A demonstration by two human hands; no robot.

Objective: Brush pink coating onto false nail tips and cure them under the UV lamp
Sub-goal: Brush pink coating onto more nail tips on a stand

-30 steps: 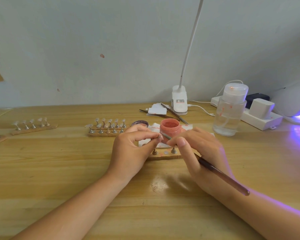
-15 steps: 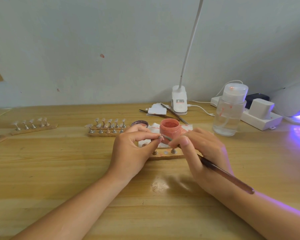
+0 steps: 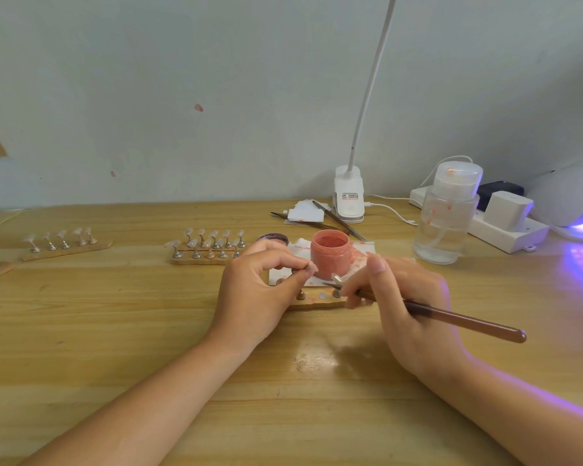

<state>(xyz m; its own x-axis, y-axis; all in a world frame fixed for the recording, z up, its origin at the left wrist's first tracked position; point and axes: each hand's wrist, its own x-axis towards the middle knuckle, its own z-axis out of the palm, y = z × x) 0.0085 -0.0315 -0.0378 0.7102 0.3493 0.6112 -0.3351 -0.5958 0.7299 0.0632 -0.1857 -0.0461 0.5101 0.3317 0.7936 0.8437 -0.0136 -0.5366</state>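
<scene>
nail tip [image 3: 309,268] pinched in left hand [image 3: 260,290] grip | right hand [image 3: 404,297] grips brush [image 3: 428,311] | coating step; next, reload from pink jar [image 3: 330,253] at 12 o'clock

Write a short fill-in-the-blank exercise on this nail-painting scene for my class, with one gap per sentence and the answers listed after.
1. The right hand holds a long brown ____.
2. The open jar behind the hands holds coating of the colour ____.
3. The left hand pinches a small nail tip between the forefinger and the ____.
4. The UV lamp at the table's right edge throws a ____ glow onto the wood.

Missing words: brush; pink; thumb; purple
</scene>
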